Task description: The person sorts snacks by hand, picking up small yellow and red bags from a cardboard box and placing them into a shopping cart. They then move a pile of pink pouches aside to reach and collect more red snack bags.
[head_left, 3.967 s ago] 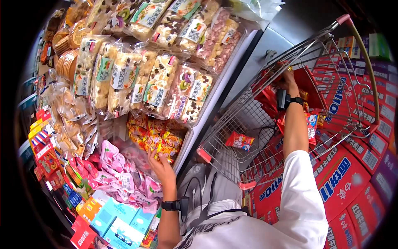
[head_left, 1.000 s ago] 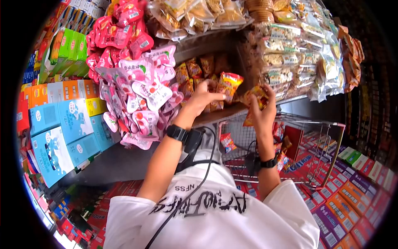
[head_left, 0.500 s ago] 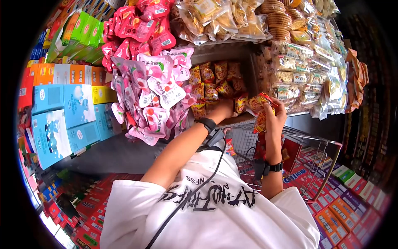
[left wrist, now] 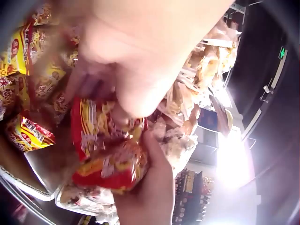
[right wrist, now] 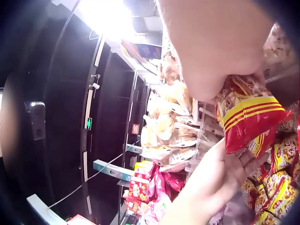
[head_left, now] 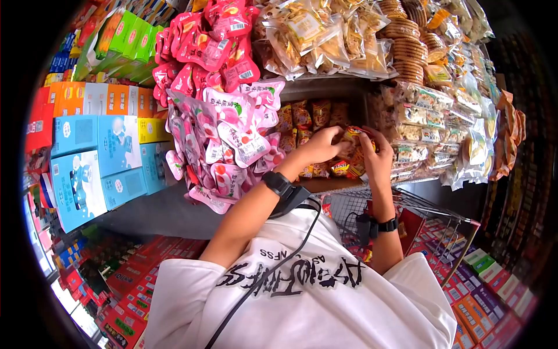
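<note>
Above the bin (head_left: 343, 89), red-and-yellow snack packets (right wrist: 251, 119) are being pinched by the right hand (head_left: 379, 152), while it cannot be told whether they are also being pinched by the left hand (head_left: 318, 146), and one could be dropped if several are being bunched too loosely

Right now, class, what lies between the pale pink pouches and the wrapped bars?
In the head view, a bin of snack packets lies between the pouches and bars; the left hand and right hand partly hide it.
</note>
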Available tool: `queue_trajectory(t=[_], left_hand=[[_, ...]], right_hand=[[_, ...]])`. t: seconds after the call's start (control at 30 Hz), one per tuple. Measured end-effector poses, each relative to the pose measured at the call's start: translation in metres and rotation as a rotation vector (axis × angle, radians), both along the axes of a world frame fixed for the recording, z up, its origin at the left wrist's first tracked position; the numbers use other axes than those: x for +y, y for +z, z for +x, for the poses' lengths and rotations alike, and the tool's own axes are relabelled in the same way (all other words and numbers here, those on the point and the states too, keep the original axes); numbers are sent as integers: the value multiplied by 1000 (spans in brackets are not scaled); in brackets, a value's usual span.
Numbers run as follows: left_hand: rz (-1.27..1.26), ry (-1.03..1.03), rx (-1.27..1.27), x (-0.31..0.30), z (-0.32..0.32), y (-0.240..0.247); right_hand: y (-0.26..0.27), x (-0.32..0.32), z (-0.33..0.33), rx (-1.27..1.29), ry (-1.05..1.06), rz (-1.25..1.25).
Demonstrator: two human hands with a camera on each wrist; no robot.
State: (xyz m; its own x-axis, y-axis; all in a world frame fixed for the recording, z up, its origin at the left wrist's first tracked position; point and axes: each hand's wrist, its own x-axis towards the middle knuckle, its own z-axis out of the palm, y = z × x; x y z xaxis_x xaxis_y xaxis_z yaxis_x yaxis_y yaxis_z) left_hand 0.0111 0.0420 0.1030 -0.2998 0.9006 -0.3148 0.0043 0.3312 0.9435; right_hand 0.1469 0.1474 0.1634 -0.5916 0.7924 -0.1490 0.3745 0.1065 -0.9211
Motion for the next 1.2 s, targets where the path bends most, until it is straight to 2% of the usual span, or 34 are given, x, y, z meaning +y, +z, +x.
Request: queue_trajectory(t=[0.03,0.07,0.13,0.17,0.2,0.3,0.4,0.5,0.6,0.7,0.73,0.83,0.93,1.03,1.13,1.2], left_hand=[[-46,20,89,1,-1,-1],[22,165,49,2,4,-19],[-138,255,80,6,11,-46],[-218,300,96,8,14,-56],[-290,309,112,9,17,-59],[-350,227,157,15,25,-107],[-412,257,258,22,29,-50],[-189,348,279,20,32,-95],[-320,110,395,15,10,-63],[-298,168,351,13,11,-69],[-289,193,358,11,12,-70],[-249,232,378,7,20,-72],[-193,214,386,5,23,-81],[-162,188,383,3,20,-85],[-201,231,391,1,19,-76],[-276,287,367,3,21,-65]], right_hand=[[-5,0,-4,-14,-30,76],[-11,-2,-7,-26,-61,153],[-24,-3,-10,3,-104,299],[-24,-3,-8,-48,-80,293],[-17,-4,-7,-95,-57,289],[-8,-7,-2,-178,-58,274],[-3,-10,5,-224,-26,295],[-6,-16,10,-220,52,391],[-28,-22,18,-228,132,353],[-47,-32,24,-488,279,357],[-45,-35,19,-673,313,327],[-73,-44,17,-803,322,555],[-81,-43,10,-890,256,492],[-75,-43,9,-937,319,570],[-54,-33,6,-940,392,527],[-30,-16,-4,-757,383,551]])
